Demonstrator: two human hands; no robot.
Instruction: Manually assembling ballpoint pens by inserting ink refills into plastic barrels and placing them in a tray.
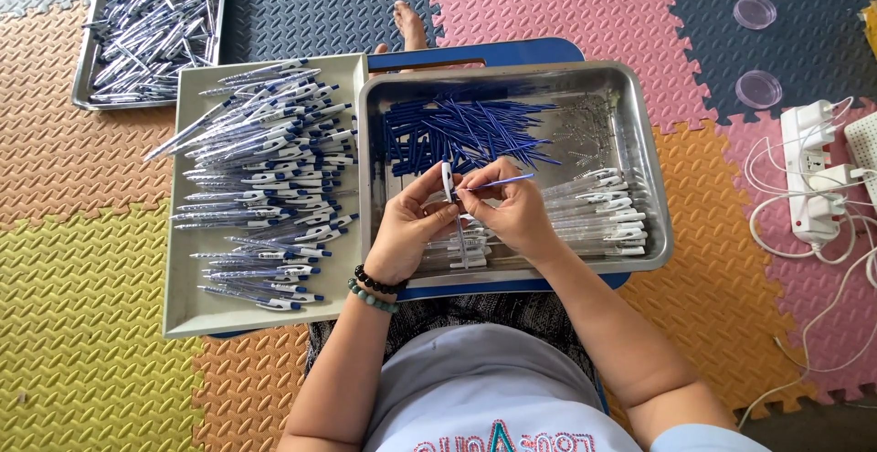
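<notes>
Pens fill the far-left steel tray [91,86]; beside it, a grey tray [183,306] carries assembled blue-and-white pens [265,187] in a loose heap. At centre we see the left hand [406,228], beaded bracelets [375,289] on its wrist, fingers pinched together around an upright white pen barrel [447,180]. Touching it, the right hand [516,214] has thumb and forefinger closed on a thin blue refill [507,180], which juts out to the right. Both hands hover over the big steel tray [653,187], holding blue refills [466,132], small springs [585,127] and clear barrels [598,210]. Far right: a white power strip [808,173].
</notes>
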